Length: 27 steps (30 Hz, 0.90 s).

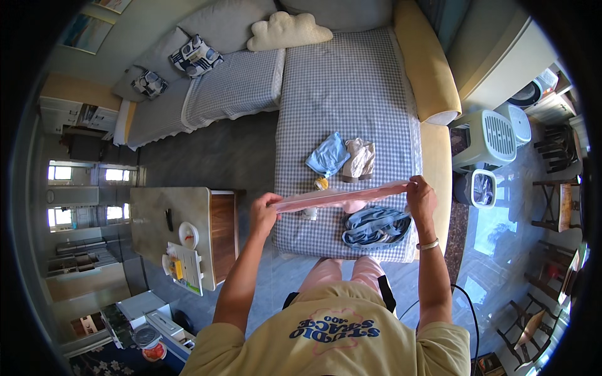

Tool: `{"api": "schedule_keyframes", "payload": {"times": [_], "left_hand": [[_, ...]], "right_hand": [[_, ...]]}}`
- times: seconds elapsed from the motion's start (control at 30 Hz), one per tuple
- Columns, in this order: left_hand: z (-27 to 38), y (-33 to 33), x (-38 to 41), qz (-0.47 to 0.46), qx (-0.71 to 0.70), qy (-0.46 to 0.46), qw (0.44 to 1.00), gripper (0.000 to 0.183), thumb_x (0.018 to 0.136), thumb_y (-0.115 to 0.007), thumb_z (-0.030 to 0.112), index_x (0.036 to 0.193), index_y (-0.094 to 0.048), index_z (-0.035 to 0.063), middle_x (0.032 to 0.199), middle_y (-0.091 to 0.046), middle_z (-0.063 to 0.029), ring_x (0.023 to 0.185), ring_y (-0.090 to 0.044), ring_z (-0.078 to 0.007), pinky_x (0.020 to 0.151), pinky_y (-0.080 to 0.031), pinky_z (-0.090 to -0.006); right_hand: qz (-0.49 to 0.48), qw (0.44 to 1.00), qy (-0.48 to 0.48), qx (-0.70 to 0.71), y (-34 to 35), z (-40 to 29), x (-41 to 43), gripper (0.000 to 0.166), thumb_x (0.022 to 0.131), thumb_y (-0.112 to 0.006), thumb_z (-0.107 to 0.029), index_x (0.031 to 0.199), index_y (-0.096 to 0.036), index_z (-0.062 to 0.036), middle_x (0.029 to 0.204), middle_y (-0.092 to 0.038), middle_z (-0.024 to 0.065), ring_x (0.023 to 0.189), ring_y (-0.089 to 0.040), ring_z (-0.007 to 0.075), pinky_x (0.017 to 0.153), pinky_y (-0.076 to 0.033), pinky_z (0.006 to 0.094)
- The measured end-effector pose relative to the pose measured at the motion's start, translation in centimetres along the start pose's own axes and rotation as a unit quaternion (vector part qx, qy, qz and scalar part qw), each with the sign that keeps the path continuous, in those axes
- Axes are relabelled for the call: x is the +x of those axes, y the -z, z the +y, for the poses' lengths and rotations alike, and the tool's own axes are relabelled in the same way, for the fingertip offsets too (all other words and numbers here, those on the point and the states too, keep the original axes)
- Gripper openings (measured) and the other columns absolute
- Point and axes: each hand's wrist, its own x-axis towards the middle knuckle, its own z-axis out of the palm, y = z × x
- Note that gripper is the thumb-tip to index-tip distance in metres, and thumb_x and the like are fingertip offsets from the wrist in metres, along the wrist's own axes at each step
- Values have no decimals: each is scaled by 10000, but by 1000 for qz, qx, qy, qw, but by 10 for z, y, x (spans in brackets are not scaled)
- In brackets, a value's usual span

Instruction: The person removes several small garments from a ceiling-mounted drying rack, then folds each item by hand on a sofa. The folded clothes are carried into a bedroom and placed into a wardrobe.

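Note:
A strip of pink cloth with a pale edge is stretched between my two hands above the sofa seat. My left hand grips one end, and my right hand pinches the other, slightly farther away. Just beneath the cloth lies a crumpled blue garment, nearest my right hand. Beyond it rest a light blue garment and a beige garment with brown cuffs. A small yellow item and a small whitish item lie by the cloth; I cannot tell what they are.
A checked cover spreads over the sofa, with a cloud-shaped cushion at its back. To the left stands a coffee table bearing a white bowl. A lined waste bin and wooden chairs stand right.

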Motion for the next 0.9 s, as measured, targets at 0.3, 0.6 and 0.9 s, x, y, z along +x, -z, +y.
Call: {"api": "schedule_keyframes", "payload": {"times": [0.3,0.6,0.9], "left_hand": [[-35,-24,0,-2,-316,5,949,173,818,-598,-56,968,-683,-40,925,-703,-114,813,-678,-178,704,-542,-285],[-130,-32,-39,-114,155,-120,974,192,829,-523,-64,910,-681,8,886,-684,-127,722,-692,-243,621,-552,-356],[-93,-40,-36,-111,-321,169,925,162,923,-577,58,1041,-627,-41,921,-694,-151,682,-700,-211,616,-613,-314]], "right_hand": [[-80,942,-102,310,-17,-1,-6,159,855,-610,-27,984,-692,17,864,-730,131,709,-668,177,648,-519,285],[-278,958,59,-26,-43,68,-87,170,829,-635,-254,830,-724,-109,829,-686,174,798,-675,376,707,-545,461],[-248,898,-172,321,-49,66,-63,153,861,-616,-64,876,-676,76,719,-694,104,684,-677,151,643,-537,281]]}}
